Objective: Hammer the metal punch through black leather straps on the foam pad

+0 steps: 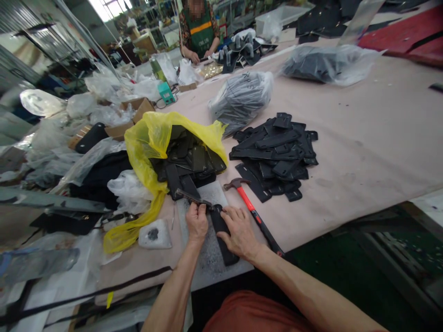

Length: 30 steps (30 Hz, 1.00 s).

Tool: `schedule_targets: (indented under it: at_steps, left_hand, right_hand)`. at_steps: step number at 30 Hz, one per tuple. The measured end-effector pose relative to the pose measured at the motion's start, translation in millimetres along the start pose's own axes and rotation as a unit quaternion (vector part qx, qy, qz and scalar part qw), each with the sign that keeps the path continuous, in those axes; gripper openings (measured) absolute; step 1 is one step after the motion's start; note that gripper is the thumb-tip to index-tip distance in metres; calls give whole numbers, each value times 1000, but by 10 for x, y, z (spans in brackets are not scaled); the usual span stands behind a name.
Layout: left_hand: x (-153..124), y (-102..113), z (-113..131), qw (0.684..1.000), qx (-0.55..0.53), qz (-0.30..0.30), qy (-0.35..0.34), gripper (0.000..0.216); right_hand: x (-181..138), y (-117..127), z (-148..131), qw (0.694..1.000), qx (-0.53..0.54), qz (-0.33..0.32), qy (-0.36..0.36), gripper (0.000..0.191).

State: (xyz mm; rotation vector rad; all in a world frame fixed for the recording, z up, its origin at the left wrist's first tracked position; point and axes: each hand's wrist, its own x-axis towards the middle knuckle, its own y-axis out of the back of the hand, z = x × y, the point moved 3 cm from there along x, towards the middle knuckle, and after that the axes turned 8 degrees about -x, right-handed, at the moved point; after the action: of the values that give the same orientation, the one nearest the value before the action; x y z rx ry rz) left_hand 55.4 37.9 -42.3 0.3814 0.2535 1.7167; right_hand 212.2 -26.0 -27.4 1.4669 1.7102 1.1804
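A long black strap piece [223, 235] lies on a grey pad [207, 258] at the table's near edge. My right hand [238, 233] lies on it with fingers flat, pressing it down. My left hand [196, 221] is closed in a pinch on a thin metal punch tool [192, 197] whose tip meets the strap's far end. A hammer [254, 214] with a red and black handle rests just right of my right hand.
A yellow bag [145, 152] of black pieces sits behind the pad. A loose pile of black strap pieces [277, 154] lies to the right, with clear bags of them [242, 99] behind. Clutter of plastic and boxes fills the left. Another person [199, 27] works at the far end.
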Motion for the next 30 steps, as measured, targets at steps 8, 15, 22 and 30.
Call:
schedule_targets:
  at_steps: [8, 15, 22, 30]
  left_hand:
    - [-274, 13, -27, 998, 24, -39, -46, 23]
    - [-246, 4, -70, 997, 44, -22, -58, 22]
    - [-253, -7, -106, 998, 38, -21, -54, 20]
    - [-268, -14, -157, 997, 49, -20, -49, 19]
  right_hand:
    - [289, 40, 38, 996, -74, -55, -4, 39]
    - [406, -64, 30, 995, -79, -29, -45, 19]
    - [433, -152, -56, 994, -82, 2, -69, 12]
    - [168, -39, 48, 999, 37, 4, -28, 12]
